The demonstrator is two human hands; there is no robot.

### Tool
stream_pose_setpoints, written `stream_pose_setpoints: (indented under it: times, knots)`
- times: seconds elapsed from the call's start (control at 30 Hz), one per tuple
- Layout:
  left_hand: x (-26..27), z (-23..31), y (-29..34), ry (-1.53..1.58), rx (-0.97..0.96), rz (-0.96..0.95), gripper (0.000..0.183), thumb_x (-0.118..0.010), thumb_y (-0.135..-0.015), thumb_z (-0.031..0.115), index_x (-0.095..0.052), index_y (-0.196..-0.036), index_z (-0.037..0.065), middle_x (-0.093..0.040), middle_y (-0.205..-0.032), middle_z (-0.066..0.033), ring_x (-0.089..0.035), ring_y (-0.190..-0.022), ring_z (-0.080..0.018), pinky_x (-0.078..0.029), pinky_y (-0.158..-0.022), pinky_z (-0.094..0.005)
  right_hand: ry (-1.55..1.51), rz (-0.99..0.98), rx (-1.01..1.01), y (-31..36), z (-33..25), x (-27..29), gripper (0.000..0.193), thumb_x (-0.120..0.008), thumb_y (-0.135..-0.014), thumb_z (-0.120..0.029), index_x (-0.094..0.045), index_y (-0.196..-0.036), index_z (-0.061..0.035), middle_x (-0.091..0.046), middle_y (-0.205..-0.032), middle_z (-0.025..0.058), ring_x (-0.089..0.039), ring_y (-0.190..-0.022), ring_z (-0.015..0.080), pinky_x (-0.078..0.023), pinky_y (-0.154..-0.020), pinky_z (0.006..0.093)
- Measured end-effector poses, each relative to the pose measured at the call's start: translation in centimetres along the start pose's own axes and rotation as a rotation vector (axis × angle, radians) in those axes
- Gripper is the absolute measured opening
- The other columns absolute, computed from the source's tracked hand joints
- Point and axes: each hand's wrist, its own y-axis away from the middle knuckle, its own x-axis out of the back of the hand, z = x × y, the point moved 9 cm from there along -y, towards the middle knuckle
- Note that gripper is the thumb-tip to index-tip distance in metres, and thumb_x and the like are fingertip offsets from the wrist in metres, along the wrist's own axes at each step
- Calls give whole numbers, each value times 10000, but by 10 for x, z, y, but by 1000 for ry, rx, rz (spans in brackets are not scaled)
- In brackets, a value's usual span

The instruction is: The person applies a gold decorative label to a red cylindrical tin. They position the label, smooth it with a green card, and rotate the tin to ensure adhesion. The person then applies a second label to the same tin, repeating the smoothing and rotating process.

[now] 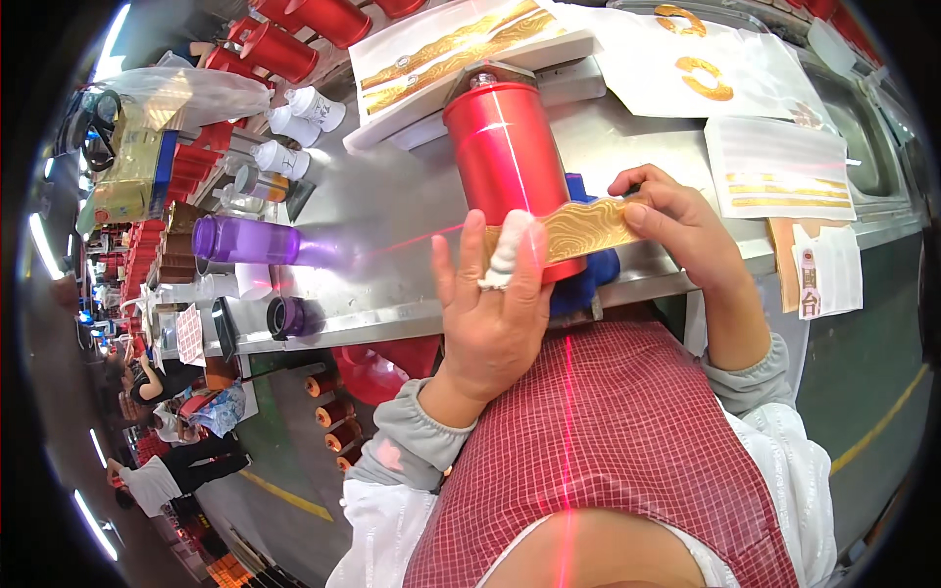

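A glossy red cylinder [505, 147] lies over the metal bench, its lower end toward me, on a blue padded support [594, 284]. Around its near end runs a gold strip with a wavy pattern [593, 231]. My left hand [497, 314] lies flat with its fingers stretched out, pressing the strip's left part against the cylinder; a white cover wraps one finger. The strip's right end stands off the cylinder, pinched between thumb and fingers of my right hand [688, 230]. A red light line crosses the cylinder lengthwise.
Sheets of gold decals [451, 59] lean behind the cylinder, and more backing sheets [779, 167] lie at right beside a sink [863, 137]. On the left of the bench [392, 265] are a purple bottle [245, 241], a tape roll [291, 317] and white bottles [294, 122].
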Motion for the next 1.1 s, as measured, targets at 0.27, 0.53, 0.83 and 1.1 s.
stream_pose_setpoints:
  times: [0.27, 0.53, 0.83, 1.1]
  knots:
    - [-13, -35, 25, 413, 198, 236, 639, -660, -920, 227, -392, -1415, -77, -515, -1374, -254, -451, -1316, -438, -354, -1085, -495, 62, -44, 17, -7, -11, -13, 243, -636, -927, -200, -629, -788, 0, -555, -1069, 41, -512, -861, 86, -438, -784, 244]
    - [-4, 9, -3, -131, -88, -80, 683, -701, -848, 243, -430, -1417, -20, -518, -1383, -220, -407, -1344, -454, -205, -1133, -597, 59, -14, -6, -10, 6, -12, 237, -642, -926, -196, -642, -790, -1, -561, -1054, 41, -533, -846, 86, -452, -766, 239]
    - [-15, -36, 21, 411, 186, 188, 698, -631, -943, 302, -343, -1436, -99, -454, -1404, -309, -513, -1261, -415, -426, -1032, -409, 101, -96, 91, -15, -3, -38, 231, -648, -927, -209, -619, -803, -16, -547, -1117, 60, -510, -997, 121, -414, -865, 259]
    - [-23, -44, 28, 478, 283, 148, 698, -592, -961, 323, -329, -1428, -124, -433, -1395, -347, -465, -1282, -483, -370, -1081, -463, 39, 8, 23, -10, 7, -22, 241, -681, -903, -250, -655, -906, -11, -550, -1137, 68, -538, -1008, 139, -448, -837, 262]
